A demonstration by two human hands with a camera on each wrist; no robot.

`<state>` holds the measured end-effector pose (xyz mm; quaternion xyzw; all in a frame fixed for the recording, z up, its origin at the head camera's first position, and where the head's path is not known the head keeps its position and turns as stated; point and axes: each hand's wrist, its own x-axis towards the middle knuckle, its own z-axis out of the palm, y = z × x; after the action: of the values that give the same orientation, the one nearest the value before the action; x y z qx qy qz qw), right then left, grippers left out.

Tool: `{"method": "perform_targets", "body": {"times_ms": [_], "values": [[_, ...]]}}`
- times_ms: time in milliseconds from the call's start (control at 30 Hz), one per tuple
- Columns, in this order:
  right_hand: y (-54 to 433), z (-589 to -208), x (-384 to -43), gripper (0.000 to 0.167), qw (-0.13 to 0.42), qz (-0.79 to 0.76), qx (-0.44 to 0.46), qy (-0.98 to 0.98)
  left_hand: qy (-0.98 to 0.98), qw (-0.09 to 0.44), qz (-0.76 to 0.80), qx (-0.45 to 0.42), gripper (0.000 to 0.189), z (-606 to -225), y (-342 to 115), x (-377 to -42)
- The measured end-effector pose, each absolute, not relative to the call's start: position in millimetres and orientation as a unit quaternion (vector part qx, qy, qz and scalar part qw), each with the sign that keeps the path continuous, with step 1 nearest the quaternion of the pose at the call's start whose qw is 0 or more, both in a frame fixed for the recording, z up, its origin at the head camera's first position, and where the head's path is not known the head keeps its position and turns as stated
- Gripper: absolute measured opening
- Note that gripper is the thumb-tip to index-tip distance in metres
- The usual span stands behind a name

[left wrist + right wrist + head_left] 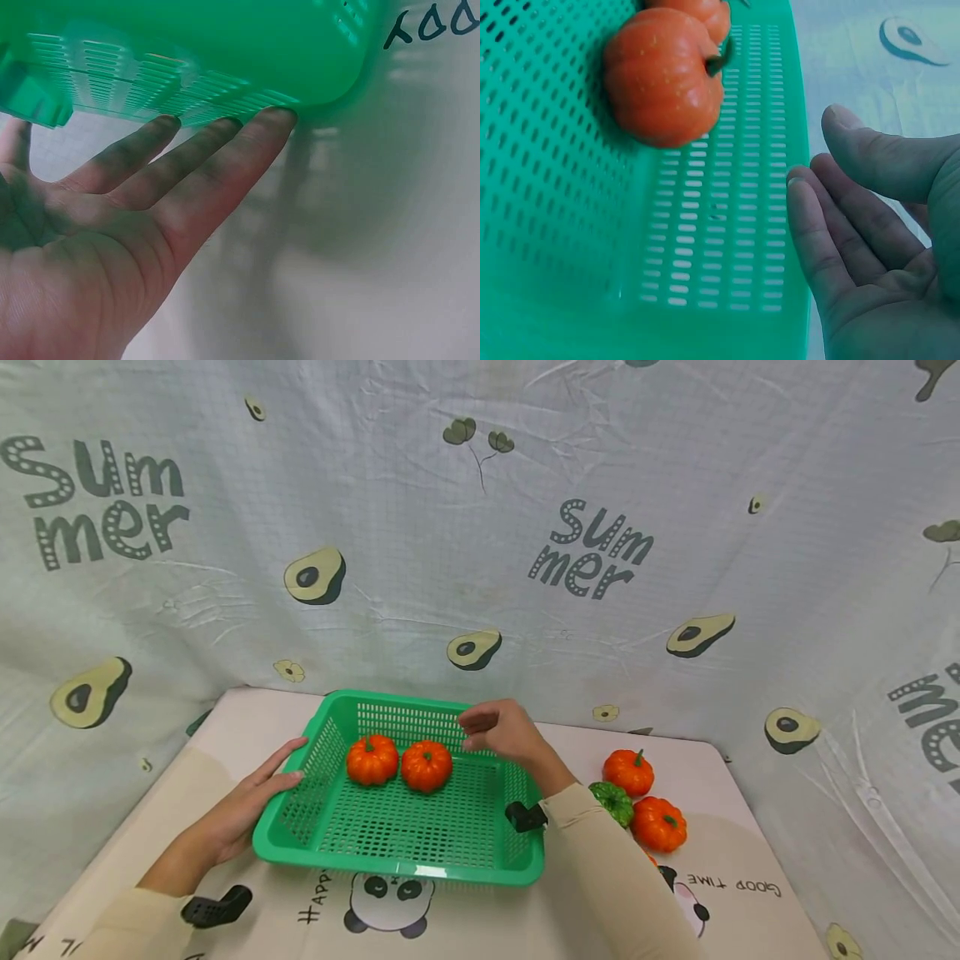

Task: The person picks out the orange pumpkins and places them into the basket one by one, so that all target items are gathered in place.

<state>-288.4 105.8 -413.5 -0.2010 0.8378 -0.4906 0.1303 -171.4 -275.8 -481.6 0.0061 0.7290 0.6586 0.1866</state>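
Observation:
A green plastic basket (405,865) with slotted walls stands on the table in front of me. Two small orange pumpkins (372,760) (664,77) sit side by side in it, toward the back left. My left hand (243,810) is at the basket's left side, its straight fingers (225,161) reaching to the slotted outer wall. Over the back right part of the basket is my right hand (506,731), fingers loosely bent and thumb apart, with nothing held. In the right wrist view this hand (877,247) overlaps the basket's rim.
To the right of the basket lie more orange pumpkins (659,825) and a green one (613,802), partly hidden by the right sleeve (600,860). The pale table (742,810) has printed pandas and lettering. A cloth with avocado prints (420,527) hangs behind it.

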Motion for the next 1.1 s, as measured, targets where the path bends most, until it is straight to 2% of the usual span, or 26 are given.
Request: {"method": "perform_targets", "body": {"times_ms": [1100], "values": [[186, -398, -291, 0.037, 0.088, -0.502, -0.158, 0.846, 0.727, 0.197, 0.657, 0.000, 0.070, -481, -276, -173]]}}
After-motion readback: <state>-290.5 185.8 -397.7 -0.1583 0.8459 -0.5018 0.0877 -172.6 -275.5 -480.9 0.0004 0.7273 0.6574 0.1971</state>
